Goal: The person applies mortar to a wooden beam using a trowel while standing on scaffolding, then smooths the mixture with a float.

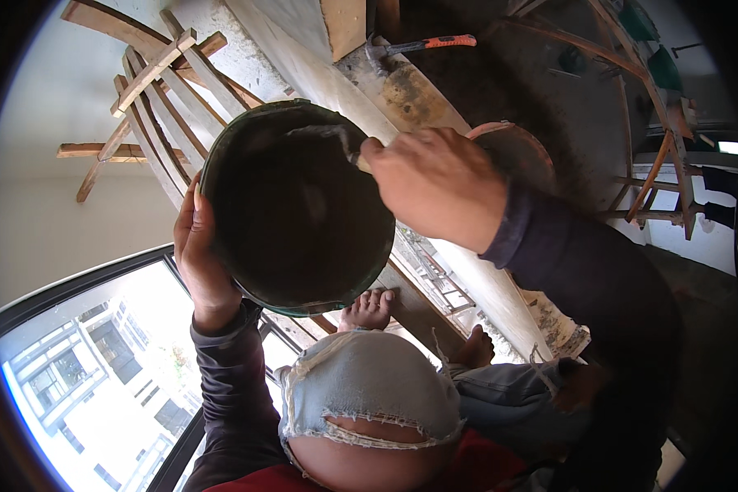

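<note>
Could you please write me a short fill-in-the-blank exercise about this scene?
1. The dark bucket is held by the ____ hand.
2. The right hand grips a tool by its ____.
3. The jeans are torn at the ____.
4. Instead of wearing shoes, the feet are ____.

Missing words: left; handle; knee; bare.

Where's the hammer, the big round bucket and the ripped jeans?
Hammer (431, 43): head view, on its handle.
Round bucket (305, 311): head view, on its lower rim.
Ripped jeans (377, 373): head view, on denim above the tear.
</note>
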`<action>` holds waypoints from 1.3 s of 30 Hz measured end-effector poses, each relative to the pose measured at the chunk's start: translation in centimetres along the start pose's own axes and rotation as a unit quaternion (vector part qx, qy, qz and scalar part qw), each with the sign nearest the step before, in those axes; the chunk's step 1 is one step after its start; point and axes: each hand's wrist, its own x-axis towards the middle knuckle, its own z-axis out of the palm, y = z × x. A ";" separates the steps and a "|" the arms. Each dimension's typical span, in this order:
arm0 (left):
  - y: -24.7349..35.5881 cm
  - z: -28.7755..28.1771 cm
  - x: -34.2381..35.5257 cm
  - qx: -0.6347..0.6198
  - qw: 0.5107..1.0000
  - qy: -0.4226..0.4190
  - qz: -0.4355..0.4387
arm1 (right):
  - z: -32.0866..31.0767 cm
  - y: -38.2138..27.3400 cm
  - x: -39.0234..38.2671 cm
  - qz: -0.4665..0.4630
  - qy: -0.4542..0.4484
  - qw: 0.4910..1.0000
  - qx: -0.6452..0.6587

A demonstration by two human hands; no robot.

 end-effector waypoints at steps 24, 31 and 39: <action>0.8 -1.3 1.6 0.026 0.994 -0.059 -0.085 | 2.3 0.2 -2.6 0.041 -0.022 0.998 0.037; -0.3 1.1 2.4 0.057 0.990 -0.106 -0.079 | 4.8 -0.9 -4.5 0.013 -0.090 0.995 0.046; 1.4 8.1 1.7 0.083 0.989 -0.117 -0.033 | 0.2 4.3 -13.1 0.069 0.063 0.996 -0.010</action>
